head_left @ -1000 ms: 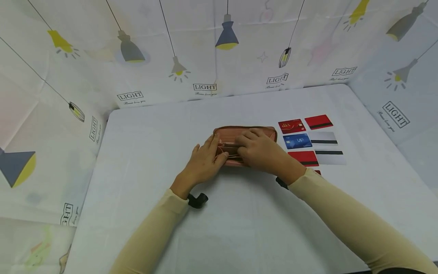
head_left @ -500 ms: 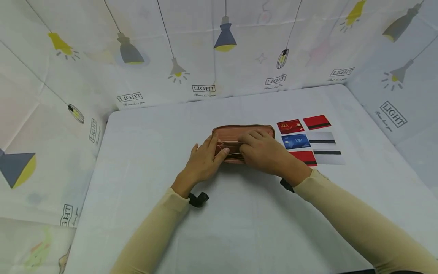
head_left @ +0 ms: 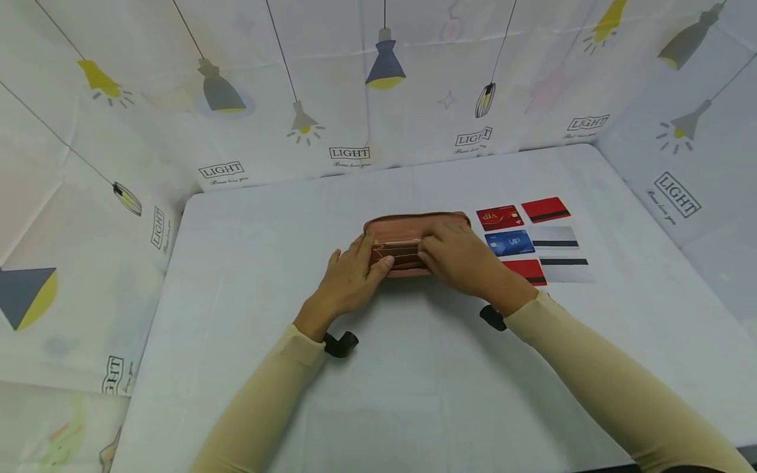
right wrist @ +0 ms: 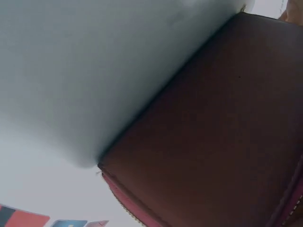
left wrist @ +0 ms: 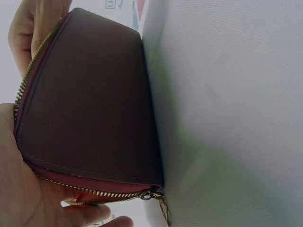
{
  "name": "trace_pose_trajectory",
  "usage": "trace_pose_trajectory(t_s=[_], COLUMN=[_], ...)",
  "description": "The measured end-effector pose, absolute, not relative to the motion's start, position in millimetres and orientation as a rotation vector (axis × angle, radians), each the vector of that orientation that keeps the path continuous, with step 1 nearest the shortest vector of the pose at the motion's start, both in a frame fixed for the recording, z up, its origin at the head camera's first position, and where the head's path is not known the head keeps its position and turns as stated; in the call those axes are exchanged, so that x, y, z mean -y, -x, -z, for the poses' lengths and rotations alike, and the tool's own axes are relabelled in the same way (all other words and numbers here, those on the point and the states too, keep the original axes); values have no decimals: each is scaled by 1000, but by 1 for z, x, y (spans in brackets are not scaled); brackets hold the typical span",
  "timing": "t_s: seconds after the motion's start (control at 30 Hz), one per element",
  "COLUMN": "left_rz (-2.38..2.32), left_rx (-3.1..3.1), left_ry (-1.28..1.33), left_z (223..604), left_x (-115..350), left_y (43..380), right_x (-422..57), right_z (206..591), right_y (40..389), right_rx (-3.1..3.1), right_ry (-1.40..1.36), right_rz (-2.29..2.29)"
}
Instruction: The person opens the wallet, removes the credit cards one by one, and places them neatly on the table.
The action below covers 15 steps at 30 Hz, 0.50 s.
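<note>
A long zip-around wallet (head_left: 395,227) stands on its spine on the white table with its mouth open upward. Its lining is pink, with several inner dividers. My left hand (head_left: 347,281) holds its left end, thumb over the near edge and fingers along the end. My right hand (head_left: 458,263) reaches into the right half with curled fingertips pinching at the inner dividers; the hand covers what lies between them. From the left wrist, the smooth dark outer cover (left wrist: 94,99) shows, with a brass zip and a zip pull (left wrist: 164,210) at the corner.
Right of the wallet lie bank-style cards in two columns: a red VIP card (head_left: 499,217), a blue VIP card (head_left: 510,243), red striped cards (head_left: 545,209) and pale striped cards (head_left: 554,237). My right wrist overlaps the lower red card (head_left: 526,270). A lamp-print curtain (head_left: 266,144) encloses the table's back and sides.
My right hand's fingertips have shifted slightly right along the wallet, uncovering more of the inner dividers. The left hand keeps its hold. A red card's edge below the others is now hidden behind the right arm.
</note>
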<state>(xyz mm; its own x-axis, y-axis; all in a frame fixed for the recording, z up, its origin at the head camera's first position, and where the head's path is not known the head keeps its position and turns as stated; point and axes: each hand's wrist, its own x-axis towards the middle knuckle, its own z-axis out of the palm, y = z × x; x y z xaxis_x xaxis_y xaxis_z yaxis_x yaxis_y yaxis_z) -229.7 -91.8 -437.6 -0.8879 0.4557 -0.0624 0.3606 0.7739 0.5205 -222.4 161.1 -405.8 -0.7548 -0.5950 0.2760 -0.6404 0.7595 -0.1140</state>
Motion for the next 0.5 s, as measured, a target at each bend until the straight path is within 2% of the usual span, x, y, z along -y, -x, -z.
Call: trace_pose_trajectory(t_s=[0.33, 0.5], left_rz=[-770, -752], left_rx=[-2782, -2794], left_ry=[-643, -635], left_z=[437, 436], left_x=[91, 91], left_y=[228, 227], right_x=[-166, -174], right_z=[399, 389], right_y=[223, 219], right_rx=[2716, 2669], right_ry=[-991, -863], right_rz=[-427, -550])
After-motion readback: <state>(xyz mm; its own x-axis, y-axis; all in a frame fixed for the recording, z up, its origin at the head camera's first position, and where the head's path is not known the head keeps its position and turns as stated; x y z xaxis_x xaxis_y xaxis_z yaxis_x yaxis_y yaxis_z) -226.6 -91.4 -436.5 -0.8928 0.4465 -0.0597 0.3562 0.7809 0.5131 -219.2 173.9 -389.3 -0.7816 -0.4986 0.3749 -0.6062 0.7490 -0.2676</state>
